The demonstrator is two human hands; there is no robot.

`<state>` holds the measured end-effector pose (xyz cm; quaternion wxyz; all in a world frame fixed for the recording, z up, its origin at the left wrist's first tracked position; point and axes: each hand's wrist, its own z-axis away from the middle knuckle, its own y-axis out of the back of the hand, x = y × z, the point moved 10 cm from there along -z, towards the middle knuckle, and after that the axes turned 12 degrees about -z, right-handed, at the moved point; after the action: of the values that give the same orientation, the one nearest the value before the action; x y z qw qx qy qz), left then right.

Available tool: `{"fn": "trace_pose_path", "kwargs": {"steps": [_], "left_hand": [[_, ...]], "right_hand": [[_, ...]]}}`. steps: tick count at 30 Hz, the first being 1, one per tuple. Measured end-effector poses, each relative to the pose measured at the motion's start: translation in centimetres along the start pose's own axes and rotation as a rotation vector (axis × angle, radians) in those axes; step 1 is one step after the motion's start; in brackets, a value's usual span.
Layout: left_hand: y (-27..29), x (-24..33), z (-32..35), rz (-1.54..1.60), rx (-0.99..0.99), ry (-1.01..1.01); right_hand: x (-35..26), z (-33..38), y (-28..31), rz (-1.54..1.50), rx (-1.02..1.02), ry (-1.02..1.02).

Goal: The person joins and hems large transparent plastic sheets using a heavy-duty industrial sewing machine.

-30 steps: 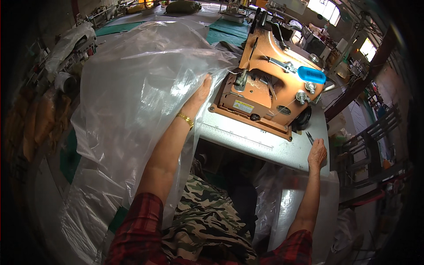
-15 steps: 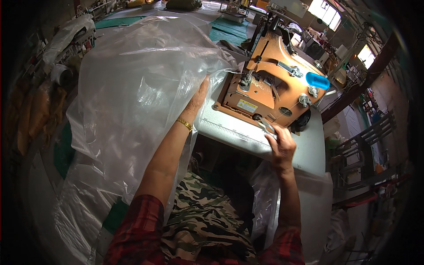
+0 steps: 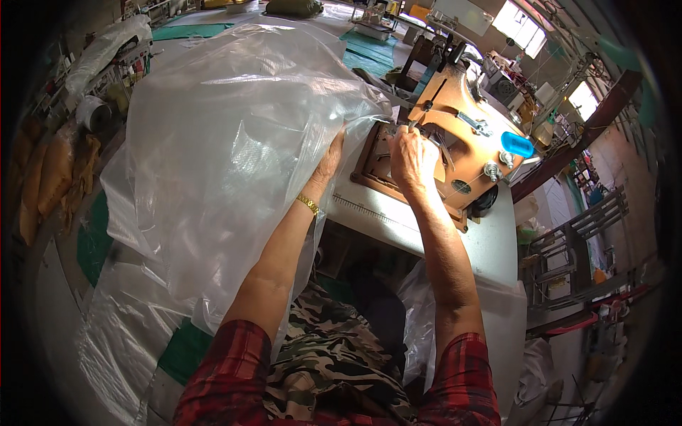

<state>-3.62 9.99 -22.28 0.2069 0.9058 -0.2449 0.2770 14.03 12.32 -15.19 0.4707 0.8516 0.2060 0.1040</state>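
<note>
My left hand (image 3: 331,157) grips the side of a large translucent plastic sheet (image 3: 206,156), its fingertips partly hidden in the folds. The sheet's gathered edge stretches toward the needle area of an orange-tan sewing machine (image 3: 474,106). My right hand (image 3: 414,157) is closed right at that needle area, in front of the presser foot, which it covers. Small metal thread snips are in it, mostly hidden by the fingers.
A pale worktable with a ruler strip (image 3: 369,208) carries the machine. A blue oval piece (image 3: 517,145) and tension knobs (image 3: 491,170) sit on its right side. Grey slatted racks (image 3: 579,245) stand at right. More plastic sheeting (image 3: 124,348) hangs at lower left.
My right hand has moved up and left with the snips, from the machine's front edge to the needle area. My left hand stays on the sheet. The view has shifted slightly.
</note>
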Motion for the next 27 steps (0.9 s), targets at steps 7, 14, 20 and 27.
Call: {"fn": "trace_pose_path", "kwargs": {"steps": [7,14,20,27], "left_hand": [[0.4,0.3,-0.2,-0.068,0.092,-0.065],[-0.1,-0.1,0.5,-0.103,-0.008,-0.066],[-3.0,-2.1,1.3,0.201,-0.192,0.15],[-2.3,-2.6,0.2,-0.002,-0.215,0.118]], "right_hand": [[-0.2,-1.2,-0.5,0.004,0.03,0.038],[-0.3,2.2,0.5,-0.162,0.076,0.063],[3.0,12.5,3.5,-0.381,0.215,0.154],[23.0,23.3,5.7,-0.251,0.412,-0.437]]}}
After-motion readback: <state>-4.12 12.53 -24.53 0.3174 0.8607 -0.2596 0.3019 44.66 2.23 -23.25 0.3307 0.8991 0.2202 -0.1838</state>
